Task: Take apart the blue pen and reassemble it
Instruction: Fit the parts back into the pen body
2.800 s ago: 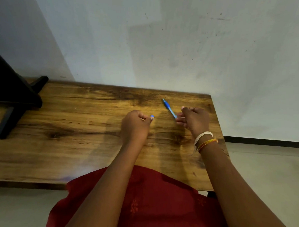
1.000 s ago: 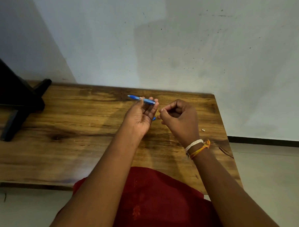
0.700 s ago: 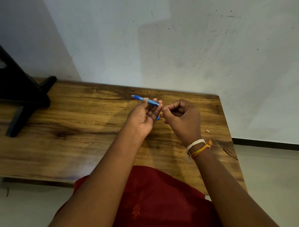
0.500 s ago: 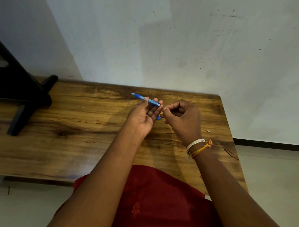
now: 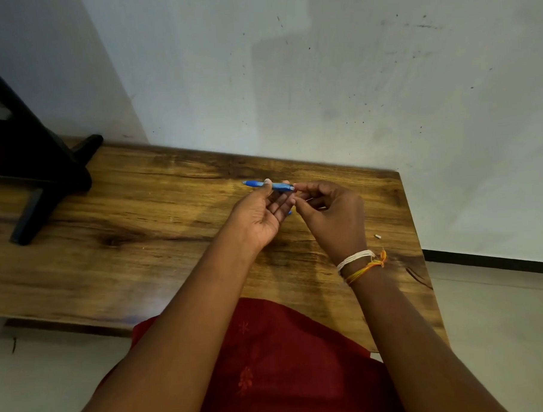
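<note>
My left hand (image 5: 258, 217) holds the blue pen barrel (image 5: 271, 185) between thumb and fingers, lying nearly level above the wooden table (image 5: 134, 230), its tip pointing left. A second small blue piece (image 5: 289, 212) peeks out below the left fingers. My right hand (image 5: 331, 217) is pinched at the barrel's right end, fingers curled around a thin part that I cannot make out. A tiny white piece (image 5: 377, 236) lies on the table to the right of my right wrist.
A black stand (image 5: 35, 172) sits on the table's far left. A white wall (image 5: 320, 79) rises right behind the table. The table's right edge (image 5: 416, 249) is close to my right hand. My red garment (image 5: 270, 361) meets the near edge.
The pen barrel passed from my right hand to my left and turned level. My right hand has since closed in until its fingertips meet the barrel's right end.
</note>
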`<action>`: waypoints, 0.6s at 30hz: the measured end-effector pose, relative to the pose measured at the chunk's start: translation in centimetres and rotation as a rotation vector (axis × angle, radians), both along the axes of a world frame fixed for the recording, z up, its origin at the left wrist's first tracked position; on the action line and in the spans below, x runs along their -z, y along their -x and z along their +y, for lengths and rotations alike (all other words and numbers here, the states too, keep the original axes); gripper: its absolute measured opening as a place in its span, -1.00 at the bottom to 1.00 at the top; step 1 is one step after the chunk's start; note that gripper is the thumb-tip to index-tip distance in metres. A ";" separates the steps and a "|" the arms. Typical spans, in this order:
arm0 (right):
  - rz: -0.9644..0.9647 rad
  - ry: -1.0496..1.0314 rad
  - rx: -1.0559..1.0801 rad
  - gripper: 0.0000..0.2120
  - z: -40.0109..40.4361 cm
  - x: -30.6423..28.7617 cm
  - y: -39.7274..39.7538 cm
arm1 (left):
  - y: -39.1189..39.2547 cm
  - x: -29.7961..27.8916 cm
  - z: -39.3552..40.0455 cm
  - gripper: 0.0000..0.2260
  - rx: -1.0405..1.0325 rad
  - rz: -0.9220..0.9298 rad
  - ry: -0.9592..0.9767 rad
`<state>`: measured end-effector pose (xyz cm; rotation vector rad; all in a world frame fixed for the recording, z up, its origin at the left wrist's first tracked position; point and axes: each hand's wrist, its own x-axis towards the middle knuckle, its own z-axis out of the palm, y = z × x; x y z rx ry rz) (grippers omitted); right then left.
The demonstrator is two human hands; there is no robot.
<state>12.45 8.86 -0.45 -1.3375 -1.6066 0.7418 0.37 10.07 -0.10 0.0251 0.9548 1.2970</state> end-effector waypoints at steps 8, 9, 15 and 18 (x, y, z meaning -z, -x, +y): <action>0.012 0.042 0.011 -0.78 0.1 -0.1 -0.9 | -0.9 -0.1 -0.1 -0.86 0.010 0.008 0.022; 0.009 0.049 0.017 -0.78 0.2 -0.1 -1.0 | -0.9 -0.1 -0.1 -0.85 0.012 0.002 0.020; -0.055 0.094 0.098 -0.73 0.7 -0.1 -3.3 | -1.3 -0.4 -0.2 -0.74 0.031 -0.046 0.011; -0.121 0.142 0.177 -0.77 1.2 0.1 -5.4 | -1.8 -0.6 -0.2 -0.77 0.046 -0.066 0.017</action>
